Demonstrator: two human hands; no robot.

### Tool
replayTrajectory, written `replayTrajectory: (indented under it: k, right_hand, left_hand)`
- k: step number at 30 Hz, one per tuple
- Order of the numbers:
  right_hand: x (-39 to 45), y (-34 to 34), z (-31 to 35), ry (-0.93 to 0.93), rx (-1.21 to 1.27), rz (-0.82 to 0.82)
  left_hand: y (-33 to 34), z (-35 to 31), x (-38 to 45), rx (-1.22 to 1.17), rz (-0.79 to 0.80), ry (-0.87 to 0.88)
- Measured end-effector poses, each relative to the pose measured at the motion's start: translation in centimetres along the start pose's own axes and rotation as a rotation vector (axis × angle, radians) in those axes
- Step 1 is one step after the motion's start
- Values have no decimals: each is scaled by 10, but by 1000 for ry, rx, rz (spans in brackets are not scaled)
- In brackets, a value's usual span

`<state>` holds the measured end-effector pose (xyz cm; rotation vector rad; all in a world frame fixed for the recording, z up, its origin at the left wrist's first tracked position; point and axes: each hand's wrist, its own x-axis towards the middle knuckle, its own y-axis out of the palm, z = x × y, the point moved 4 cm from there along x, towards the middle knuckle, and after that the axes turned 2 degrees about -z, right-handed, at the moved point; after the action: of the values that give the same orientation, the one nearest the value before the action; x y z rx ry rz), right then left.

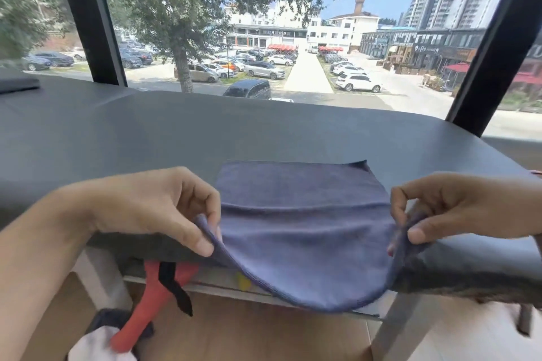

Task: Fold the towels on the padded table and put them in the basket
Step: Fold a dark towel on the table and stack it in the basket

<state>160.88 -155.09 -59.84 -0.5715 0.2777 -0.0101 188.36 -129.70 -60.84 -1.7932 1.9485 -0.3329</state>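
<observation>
Both grips, left hand [164, 208] and right hand [457, 208], pinch the towel's [302, 214] near corners on the counter [146, 132]; first fold barely begun, no basket seen.

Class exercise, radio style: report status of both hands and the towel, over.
Left hand and right hand each pinch a near corner of the blue towel. Far half flat on padded table, near edge sagging. Nothing obstructing.

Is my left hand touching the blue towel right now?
Touching. The head view shows the left hand pinching the blue towel at its near left edge, thumb on top, lifting it off the padded table.
</observation>
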Motion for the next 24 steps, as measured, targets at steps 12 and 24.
replayTrajectory:
  k: [12,24]
  right_hand:
    - [-4,7,9,-24,-124,-165]
    - [2,4,-1,-37,74,-75]
  left_hand:
    - [18,29,5,350,-214,-13]
    - [58,2,55,788,-379,192]
